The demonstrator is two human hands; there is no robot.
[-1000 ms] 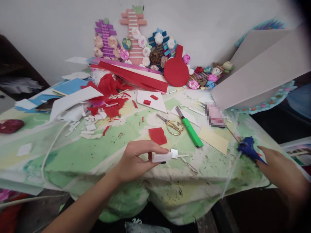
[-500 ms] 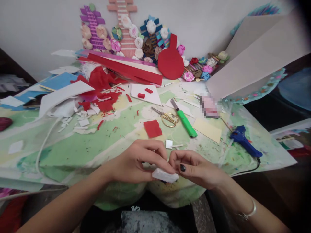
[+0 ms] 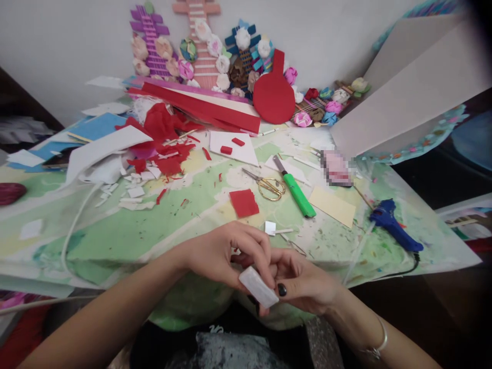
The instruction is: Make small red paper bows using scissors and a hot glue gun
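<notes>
A small white rectangular block, maybe foam, is held over the table's front edge between both hands. My left hand pinches it from its left side. The fingers of my right hand grip its right end, the thumb with a dark nail against it. Just beyond the hands lie a small white square and a red paper square. Gold-handled scissors and a green-handled utility knife rest farther back. Some fingertips are hidden behind the block.
At the right lies a blue glue gun with its cable, near a cream card. Red and white scraps heap at the left. A red guitar-shaped cutout leans at the back. A white cable crosses the left side.
The white block has turned from nearly level to slanting, showing its broad face. My right hand has moved slightly down and closed its grip on the block. The view shifted slightly.
</notes>
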